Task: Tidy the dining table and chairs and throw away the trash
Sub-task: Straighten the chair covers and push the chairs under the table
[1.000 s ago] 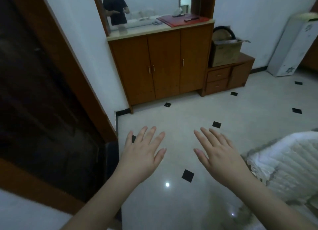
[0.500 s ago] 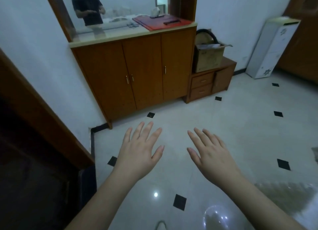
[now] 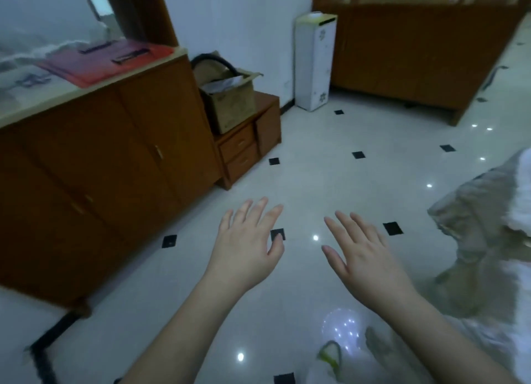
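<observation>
Both my hands are held out in front of me above the white tiled floor [image 3: 330, 165], palms down. My left hand [image 3: 247, 248] has its fingers spread and holds nothing. My right hand [image 3: 362, 254] is likewise spread and empty. A pale cloth-covered piece of furniture [image 3: 482, 240] shows at the right edge, close beside my right forearm. No trash is in either hand. A small green-rimmed object [image 3: 330, 355] lies low in the view near my right forearm; it is too blurred to identify.
A wooden sideboard [image 3: 94, 168] with a red folder [image 3: 115, 59] on top fills the left. Beside it a low drawer unit [image 3: 247, 142] carries an open cardboard box [image 3: 230, 102]. A white floor-standing appliance [image 3: 314, 62] stands at the far wall, next to another wooden cabinet [image 3: 416, 53].
The view has swung to the right: the dark doorway on the left is gone, and the white appliance and far cabinet have come in. Both hands stay spread and empty.
</observation>
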A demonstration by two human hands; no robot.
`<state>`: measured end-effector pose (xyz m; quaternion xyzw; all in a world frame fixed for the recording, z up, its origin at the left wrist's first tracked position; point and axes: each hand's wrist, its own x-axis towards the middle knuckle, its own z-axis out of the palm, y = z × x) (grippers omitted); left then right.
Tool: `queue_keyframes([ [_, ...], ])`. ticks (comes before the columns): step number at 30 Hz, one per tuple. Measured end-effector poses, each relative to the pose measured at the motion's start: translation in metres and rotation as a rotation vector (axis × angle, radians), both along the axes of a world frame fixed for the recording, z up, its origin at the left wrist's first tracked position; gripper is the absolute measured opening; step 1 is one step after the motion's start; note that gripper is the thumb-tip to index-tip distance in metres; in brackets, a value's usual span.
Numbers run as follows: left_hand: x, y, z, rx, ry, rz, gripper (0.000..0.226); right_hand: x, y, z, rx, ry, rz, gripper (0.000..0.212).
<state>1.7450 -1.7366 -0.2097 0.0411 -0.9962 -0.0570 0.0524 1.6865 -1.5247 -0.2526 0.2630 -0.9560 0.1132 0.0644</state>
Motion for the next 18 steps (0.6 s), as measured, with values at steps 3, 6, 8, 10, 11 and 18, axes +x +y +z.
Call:
queue_keyframes([
  [3, -0.078, 0.008, -0.009, 0.032, 0.025, -0.105, 0.053, -0.06, 0.014, -0.009, -0.031, 0.0, -0.103, 0.059],
  [6, -0.153, 0.017, -0.012, 0.007, 0.045, -0.179, 0.054, -0.114, 0.032, -0.009, -0.045, -0.006, -0.212, 0.057],
  [8, -0.196, 0.024, -0.012, -0.016, 0.033, -0.206, 0.054, -0.15, 0.043, -0.006, -0.031, -0.009, -0.246, 0.056],
  [10, -0.235, 0.029, -0.01, -0.032, 0.047, -0.222, 0.054, -0.187, 0.05, 0.001, -0.006, 0.016, -0.276, 0.056],
  [11, -0.252, 0.031, -0.01, -0.031, 0.047, -0.229, 0.053, -0.206, 0.052, 0.004, -0.007, 0.025, -0.29, 0.058],
  [18, -0.368, 0.022, -0.025, -0.017, 0.007, -0.298, 0.054, -0.313, 0.023, 0.009, -0.021, 0.016, -0.375, 0.055],
])
